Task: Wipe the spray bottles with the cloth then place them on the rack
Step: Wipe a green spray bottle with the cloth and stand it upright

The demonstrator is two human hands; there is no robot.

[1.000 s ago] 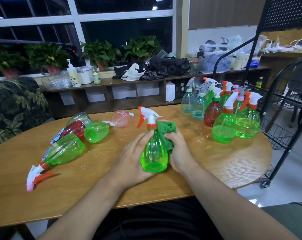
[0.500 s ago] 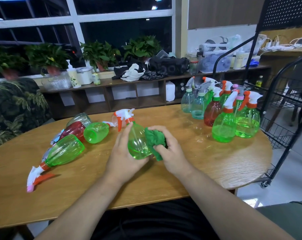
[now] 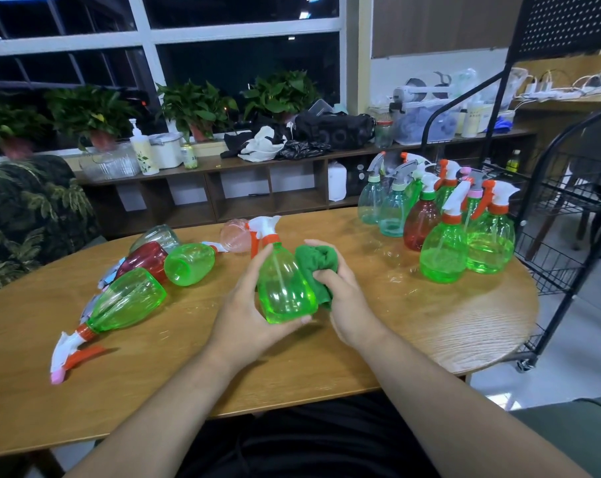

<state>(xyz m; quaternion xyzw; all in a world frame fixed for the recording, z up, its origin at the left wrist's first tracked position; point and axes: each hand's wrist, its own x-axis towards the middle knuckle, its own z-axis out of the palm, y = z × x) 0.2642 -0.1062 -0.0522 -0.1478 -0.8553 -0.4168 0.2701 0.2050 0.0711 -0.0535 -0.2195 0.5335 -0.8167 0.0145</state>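
Note:
My left hand [image 3: 247, 310] grips a green spray bottle [image 3: 283, 288] with a white and orange trigger head, tilted with its head pointing away and to the left over the wooden table [image 3: 464, 326]. My right hand [image 3: 340, 294] holds a bunched green cloth [image 3: 318, 267] pressed against the bottle's right side. Several bottles lie on their sides at the left, among them a green one [image 3: 128, 301] and a red one [image 3: 144, 258]. Several upright bottles [image 3: 444, 250] stand grouped at the table's far right. The black wire rack [image 3: 568, 215] stands just right of the table.
A low wooden shelf unit [image 3: 223, 188] with plants, bags and containers runs along the window behind the table. A leaf-patterned chair [image 3: 27, 215] stands at the far left. The rack's wheeled foot [image 3: 525, 363] stands beside the table's right edge.
The bottle stood upright a second ago, then was tipped to the left. Now it is swung partly back up and lies nearer me, while the cloth has slid along its right side.

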